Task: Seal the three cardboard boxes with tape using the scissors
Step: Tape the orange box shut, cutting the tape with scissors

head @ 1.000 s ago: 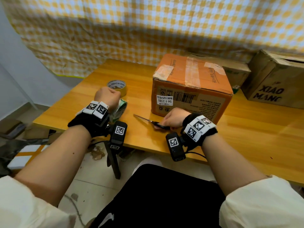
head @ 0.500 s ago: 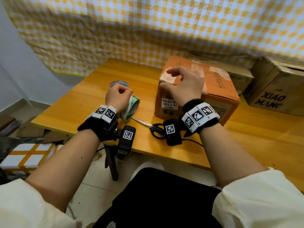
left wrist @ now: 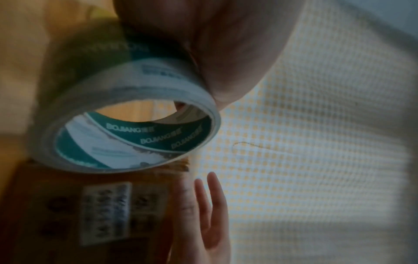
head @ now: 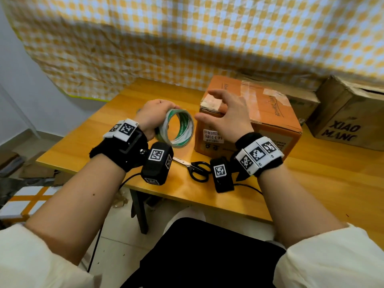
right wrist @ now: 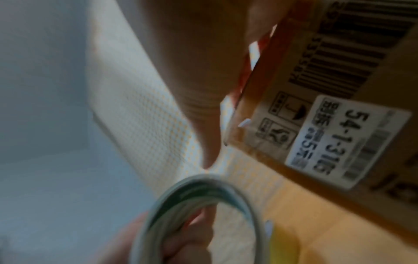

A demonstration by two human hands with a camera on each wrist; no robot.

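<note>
The left hand (head: 152, 116) is gripping a green-and-white roll of packing tape (head: 180, 129) above the wooden table (head: 324, 183), while the right hand (head: 227, 117) is hovering, fingers spread, before the near orange cardboard box (head: 268, 119); black-handled scissors (head: 194, 166) are lying nearby.

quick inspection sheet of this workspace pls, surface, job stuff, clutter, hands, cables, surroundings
surface: wooden table, bare in the near right part.
job's things: tape roll held up above the table; scissors lying flat at the near edge; orange box with old tape strips on top; brown box marked XIAO MANG to the right; a third box partly hidden behind.
clutter: nothing seen on the table.
grippers: left hand grips the tape roll; right hand open beside it, holding nothing.
cables: black cable hangs from the left wrist camera.
surroundings: checked cloth behind; cardboard scraps on the floor at left.
</note>
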